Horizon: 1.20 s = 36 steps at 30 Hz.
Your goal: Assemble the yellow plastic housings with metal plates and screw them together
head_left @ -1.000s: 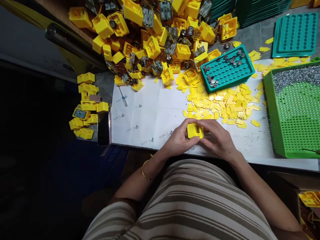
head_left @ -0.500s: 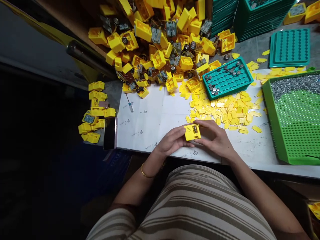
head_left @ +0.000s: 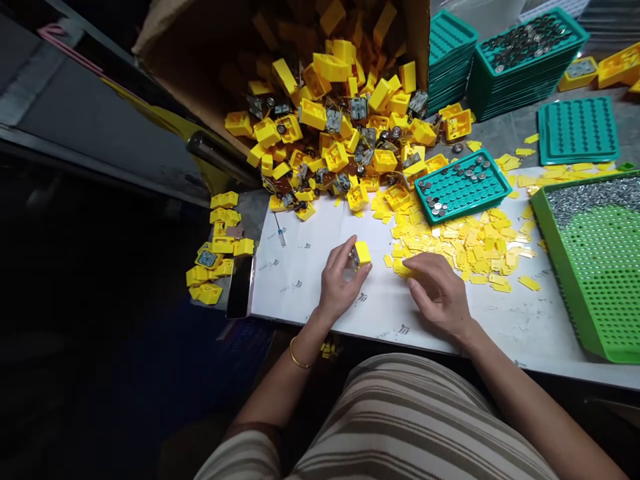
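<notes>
My left hand point(head_left: 340, 283) grips a small yellow plastic housing point(head_left: 363, 253) between thumb and fingers, raised over the white paper point(head_left: 305, 287). A dark part shows on the housing's left side. To the right, my right hand point(head_left: 440, 293) is apart from it, thumb and fingers curved with a gap between them and nothing held. Just beyond the right hand spreads a pile of flat yellow plastic pieces point(head_left: 460, 247). Behind that pile sits a teal tray point(head_left: 463, 193) holding some round metal parts.
An overturned cardboard box point(head_left: 185, 53) spills yellow housings point(head_left: 335, 157) with wires. A green perforated basket point(head_left: 600, 280) of small metal pieces stands right. Stacked teal trays point(head_left: 525, 87) are behind. Left are a phone point(head_left: 241, 288), a screwdriver point(head_left: 281, 235) and a row of housings point(head_left: 225, 217).
My right hand has let go of the housing and moved off to the right. My left hand has turned the housing and carried it leftward. The camera view has shifted.
</notes>
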### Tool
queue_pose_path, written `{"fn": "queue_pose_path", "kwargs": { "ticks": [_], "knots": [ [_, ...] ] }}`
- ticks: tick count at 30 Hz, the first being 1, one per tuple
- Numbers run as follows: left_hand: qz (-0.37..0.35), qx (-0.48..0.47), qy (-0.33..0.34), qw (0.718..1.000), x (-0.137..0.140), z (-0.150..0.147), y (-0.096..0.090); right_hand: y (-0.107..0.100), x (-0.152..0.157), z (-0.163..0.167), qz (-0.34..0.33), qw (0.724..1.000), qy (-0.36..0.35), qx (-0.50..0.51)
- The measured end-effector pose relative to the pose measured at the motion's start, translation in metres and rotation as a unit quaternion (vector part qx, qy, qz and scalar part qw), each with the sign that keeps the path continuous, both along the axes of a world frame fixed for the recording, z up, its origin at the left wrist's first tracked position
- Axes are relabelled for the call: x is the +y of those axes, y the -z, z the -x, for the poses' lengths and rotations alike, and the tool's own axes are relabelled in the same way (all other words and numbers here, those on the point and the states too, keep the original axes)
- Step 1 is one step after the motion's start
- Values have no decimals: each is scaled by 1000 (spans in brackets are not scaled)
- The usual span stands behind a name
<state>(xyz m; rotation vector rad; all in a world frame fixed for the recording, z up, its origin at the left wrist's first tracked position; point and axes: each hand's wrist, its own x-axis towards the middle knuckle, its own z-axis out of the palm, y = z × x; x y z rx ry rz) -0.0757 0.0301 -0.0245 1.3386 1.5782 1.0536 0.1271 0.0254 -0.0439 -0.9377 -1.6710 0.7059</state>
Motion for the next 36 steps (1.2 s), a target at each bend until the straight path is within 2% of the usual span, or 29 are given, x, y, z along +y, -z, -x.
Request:
{"fn": "queue_pose_path", "kwargs": {
  "ticks": [2,5,8,12,16,18,22,24,26,28,31,33,36],
  "knots": [
    [-60,145,44,987,2,3,11,2,-2,-1,-3,1000,-1,-7],
    [-90,251,99,959,3,5,29,7,-3,0,4,1000,-5,-10],
    [-135,277,77,948,3,8,41,9,-3,1,18,1000,-8,-11],
    [-200,273,26,941,7,11,43,9,-4,2,33,999,-14,-22],
    [-164,295,71,939,9,10,45,9,-4,3,46,998,-22,-23],
    [-151,284,67,945,9,10,47,10,-5,3,46,998,-27,-23],
    [-146,195,-7,970,9,10,49,12,-5,3,54,998,-34,-26],
    [-128,107,-61,984,10,9,47,13,-6,2,55,998,-34,-28],
    [-94,-21,-119,988,12,9,41,13,-6,2,56,997,-35,-30],
    [-44,-174,-157,971,15,10,33,12,-6,2,56,997,-37,-34],
    [51,-347,-182,919,21,17,21,11,-5,1,55,997,-35,-42],
    [104,-372,-186,903,24,25,15,9,-6,0,54,997,-36,-46],
    [130,-339,-187,913,25,41,11,9,-7,-3,64,996,-39,-54]
  ]
}}
